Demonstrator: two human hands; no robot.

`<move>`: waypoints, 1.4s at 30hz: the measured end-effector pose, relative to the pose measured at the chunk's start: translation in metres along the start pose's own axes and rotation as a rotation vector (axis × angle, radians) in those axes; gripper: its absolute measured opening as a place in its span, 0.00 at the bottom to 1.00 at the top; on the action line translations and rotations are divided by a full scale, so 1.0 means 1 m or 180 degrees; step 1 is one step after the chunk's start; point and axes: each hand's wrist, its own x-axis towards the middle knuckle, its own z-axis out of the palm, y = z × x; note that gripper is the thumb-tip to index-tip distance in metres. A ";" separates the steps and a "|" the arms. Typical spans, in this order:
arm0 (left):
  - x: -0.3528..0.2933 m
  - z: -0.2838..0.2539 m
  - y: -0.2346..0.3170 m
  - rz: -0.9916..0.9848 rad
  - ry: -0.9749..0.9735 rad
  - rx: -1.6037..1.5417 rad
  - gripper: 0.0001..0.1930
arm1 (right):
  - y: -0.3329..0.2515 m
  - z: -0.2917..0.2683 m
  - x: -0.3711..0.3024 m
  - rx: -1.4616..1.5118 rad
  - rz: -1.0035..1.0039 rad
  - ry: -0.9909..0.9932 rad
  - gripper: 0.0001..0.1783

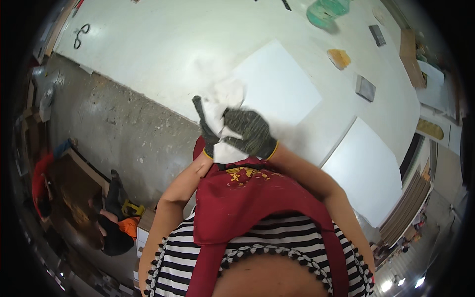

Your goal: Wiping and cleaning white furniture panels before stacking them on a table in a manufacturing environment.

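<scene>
In front of my red apron, both my hands wear dark grey knitted gloves with yellow cuffs. A crumpled white cloth is bunched between them, its lower end hanging toward the apron. My left hand closes on the cloth's left side, with one finger sticking up past it. Curled over the cloth from the right is my right hand; motion smears its edges a little. Just beyond the hands, a white square sheet lies on the white table.
Another white panel lies at the right. Farther off are grey blocks, a yellowish piece, a green clear plastic container and black-handled scissors. Beyond the table's left edge is concrete floor, with people lower left.
</scene>
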 end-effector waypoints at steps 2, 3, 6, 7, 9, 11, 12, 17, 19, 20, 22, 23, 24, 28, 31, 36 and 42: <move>-0.018 0.032 -0.025 0.0564 0.1374 -0.0808 0.50 | -0.007 -0.011 -0.015 0.1704 0.1123 -0.0325 0.21; -0.014 0.037 0.002 0.0274 0.1852 -0.1788 0.50 | 0.003 -0.022 -0.032 0.2659 0.2133 -0.0633 0.19; -0.004 -0.015 0.076 0.1582 0.1511 0.0586 0.49 | 0.040 -0.076 -0.070 0.2171 0.2092 -0.0242 0.17; -0.001 -0.024 0.090 0.1932 0.1572 0.0871 0.49 | 0.061 -0.085 -0.090 0.1288 0.1879 0.0156 0.16; -0.002 -0.033 0.099 0.1962 0.1333 0.1091 0.50 | 0.121 -0.084 -0.159 0.0276 0.2492 0.0773 0.20; 0.000 -0.034 0.092 0.1977 0.1098 0.1336 0.51 | 0.055 -0.085 -0.057 -0.1946 0.0612 0.0632 0.24; 0.001 -0.026 0.091 0.1874 0.1276 0.0770 0.50 | 0.057 -0.055 -0.055 -0.1185 0.0703 0.0580 0.25; 0.006 -0.009 0.074 0.1497 0.1349 0.0260 0.37 | 0.054 -0.022 -0.051 0.1832 0.1615 0.0435 0.23; 0.010 -0.019 0.083 0.1923 0.1326 0.0957 0.31 | 0.116 -0.068 -0.066 -0.1226 0.0993 0.0641 0.22; 0.008 -0.018 0.081 0.1868 0.1397 0.0928 0.32 | 0.133 -0.098 -0.068 -0.2040 0.1043 0.0743 0.20; 0.011 -0.018 0.084 0.1847 0.1480 0.0892 0.32 | 0.155 -0.123 -0.094 -0.2320 0.2273 0.0717 0.21; 0.009 -0.021 0.086 0.1870 0.1499 0.0871 0.30 | 0.154 -0.135 -0.101 -0.2622 0.2449 0.0396 0.22; 0.006 -0.024 0.089 0.1888 0.1532 0.0863 0.28 | 0.154 -0.138 -0.108 -0.2669 0.2292 0.0516 0.22; 0.003 -0.041 0.097 0.1633 0.1212 0.1085 0.24 | 0.181 -0.135 -0.155 -0.2200 0.2146 0.1318 0.23; 0.007 -0.060 0.126 0.1843 0.1165 0.1247 0.26 | 0.186 -0.135 -0.187 0.0270 0.3201 0.2534 0.20; 0.002 -0.064 0.129 0.1732 0.1167 0.1099 0.21 | 0.202 -0.056 -0.197 0.2014 0.2574 0.2418 0.07; -0.003 -0.064 0.125 0.0195 0.1908 -0.1453 0.13 | 0.142 -0.052 -0.121 0.2184 0.2748 0.1985 0.15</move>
